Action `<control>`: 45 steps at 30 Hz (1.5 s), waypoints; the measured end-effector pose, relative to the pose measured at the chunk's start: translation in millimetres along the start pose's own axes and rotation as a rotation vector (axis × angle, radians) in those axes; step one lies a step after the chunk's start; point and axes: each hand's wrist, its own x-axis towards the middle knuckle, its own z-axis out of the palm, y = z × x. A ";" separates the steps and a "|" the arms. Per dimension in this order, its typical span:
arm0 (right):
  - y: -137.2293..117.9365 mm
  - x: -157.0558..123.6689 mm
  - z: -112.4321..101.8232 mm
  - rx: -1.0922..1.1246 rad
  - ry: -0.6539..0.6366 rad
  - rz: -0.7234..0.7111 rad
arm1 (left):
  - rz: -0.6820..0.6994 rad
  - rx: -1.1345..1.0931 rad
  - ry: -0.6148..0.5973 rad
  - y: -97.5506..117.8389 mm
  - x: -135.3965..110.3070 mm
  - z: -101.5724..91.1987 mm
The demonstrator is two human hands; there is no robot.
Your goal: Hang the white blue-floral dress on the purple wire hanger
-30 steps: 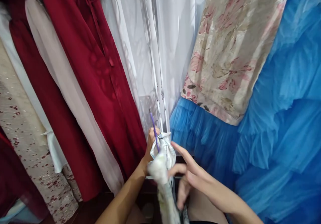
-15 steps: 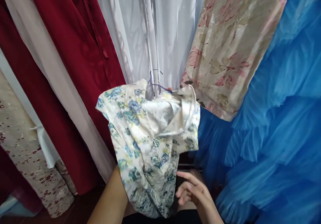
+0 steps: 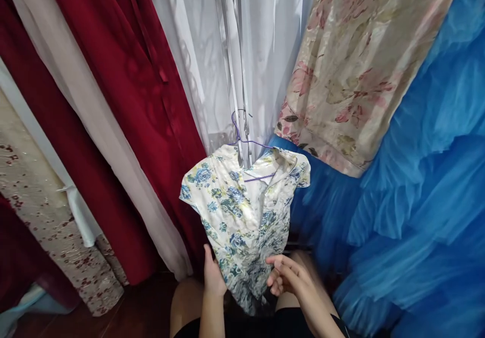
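Observation:
A white short-sleeved blouse [image 3: 223,201] with blue, green and yellow flowers hangs on a thin purple wire hanger [image 3: 259,143]. Its front neckline gapes, and the hanger's lower bar shows inside. My left hand [image 3: 214,277] is at the blouse's lower left side, thumb stretched upward; the other fingers are mostly hidden behind the cloth. By the lower right side, my right hand [image 3: 286,273] has its index finger extended and the others loosely bent, with nothing visible in it. Whether its fingertips touch the cloth I cannot tell. The blouse's lower part is bunched and dark between my hands.
Behind hang white cloth [image 3: 265,50], deep red garments [image 3: 125,100] and a pale pink length [image 3: 94,126]. A beige floral garment [image 3: 341,85] and ruffled blue tulle [image 3: 424,216] are on the right. Dark floor [image 3: 129,312] shows at lower left.
The blouse has turned and settled lower and right, its collar unfolded and the purple hanger more exposed. My left hand has come out from behind it to its left side.

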 end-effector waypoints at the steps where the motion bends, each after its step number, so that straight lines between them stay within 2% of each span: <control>1: -0.6 7.1 3.7 -0.028 0.005 -0.004 | -0.010 -0.021 0.011 1.1 -4.2 -6.4; 4: -4.7 34.3 18.2 -0.079 0.094 -0.080 | -0.007 0.055 0.115 6.7 -12.0 -8.1; 7: -5.0 59.9 32.0 -0.084 0.208 -0.211 | 0.005 0.195 0.195 9.2 -13.6 10.2; 9: -0.2 69.9 37.1 -0.081 0.214 -0.281 | -0.001 0.246 0.192 8.3 -14.0 23.4; 12: 10.6 73.7 38.1 -0.063 0.206 -0.342 | -0.011 0.285 0.165 6.3 -16.6 34.9; 16: 15.4 67.1 37.5 -0.095 0.187 -0.344 | -0.009 0.305 0.142 6.6 -20.2 36.1; 18: 11.7 61.9 39.2 -0.132 0.143 -0.328 | 0.004 0.290 0.183 8.1 -18.0 32.0; 20: 6.3 56.5 41.5 -0.160 0.096 -0.312 | 0.053 0.288 0.306 10.7 -12.1 25.0; 22: 1.4 52.0 43.4 -0.176 0.074 -0.307 | 0.179 0.346 0.431 14.4 -4.3 16.2; 25: -2.6 48.0 44.3 -0.180 0.076 -0.307 | 0.506 0.542 0.556 19.1 2.7 4.9; 28: -2.5 47.3 43.0 -0.168 0.087 -0.297 | 0.844 0.759 0.736 17.5 -0.9 3.9; 29: -2.0 47.6 42.3 -0.164 0.089 -0.293 | 0.921 0.810 0.760 15.1 -3.8 6.8; 31: -1.1 48.8 40.7 -0.163 0.090 -0.286 | 0.949 0.893 0.650 8.2 -9.9 16.9; 34: -1.3 50.7 40.2 -0.150 0.093 -0.282 | 0.738 0.946 0.315 -5.0 -16.5 37.4; 36: -1.6 51.2 41.7 -0.127 0.085 -0.287 | 0.609 0.931 0.190 -13.8 -18.3 48.7; 40: 2.9 50.0 46.3 -0.087 0.073 -0.272 | 0.517 0.848 0.147 -25.0 -17.1 55.2; 45: 10.1 47.3 49.9 -0.059 0.068 -0.242 | 0.500 0.863 0.102 -21.1 -17.5 53.8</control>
